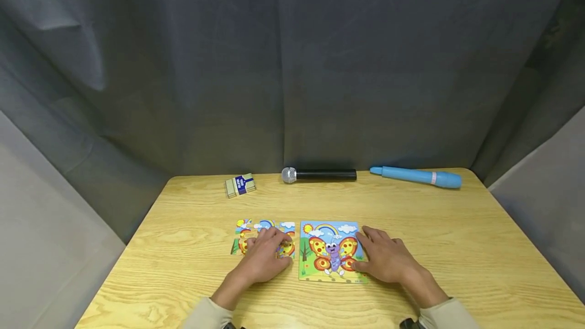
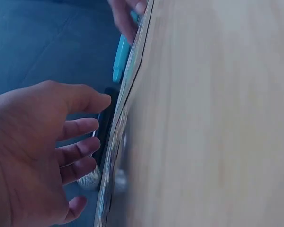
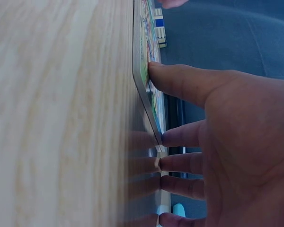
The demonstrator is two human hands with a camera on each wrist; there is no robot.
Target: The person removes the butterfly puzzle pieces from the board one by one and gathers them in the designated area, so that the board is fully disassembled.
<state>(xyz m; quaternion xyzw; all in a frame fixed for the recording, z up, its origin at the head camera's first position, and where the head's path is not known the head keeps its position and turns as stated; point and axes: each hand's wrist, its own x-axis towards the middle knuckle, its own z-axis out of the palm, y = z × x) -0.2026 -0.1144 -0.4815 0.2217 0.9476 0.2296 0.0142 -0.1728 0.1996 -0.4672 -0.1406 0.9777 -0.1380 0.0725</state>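
Note:
A square butterfly puzzle (image 1: 312,273) lies flat on the table in front of the person. To its left, loose puzzle pieces (image 1: 287,225) with a similar picture are grouped close together. My left hand (image 1: 266,258) hovers over these pieces, hiding several of them, its fingers loosely bent and nothing between them in the left wrist view. My right hand (image 1: 386,258) is at the puzzle's right edge. In the right wrist view its thumb (image 3: 173,78) rests on the puzzle's top face, and the straight fingers reach down along the side to the tabletop.
Along the back of the wooden table (image 1: 183,278) lie a pack of cotton swabs (image 1: 239,186), a black microphone (image 1: 324,174) with a silver head, and a blue pen-shaped tube (image 1: 411,175). A dark curtain (image 1: 228,65) hangs behind the table.

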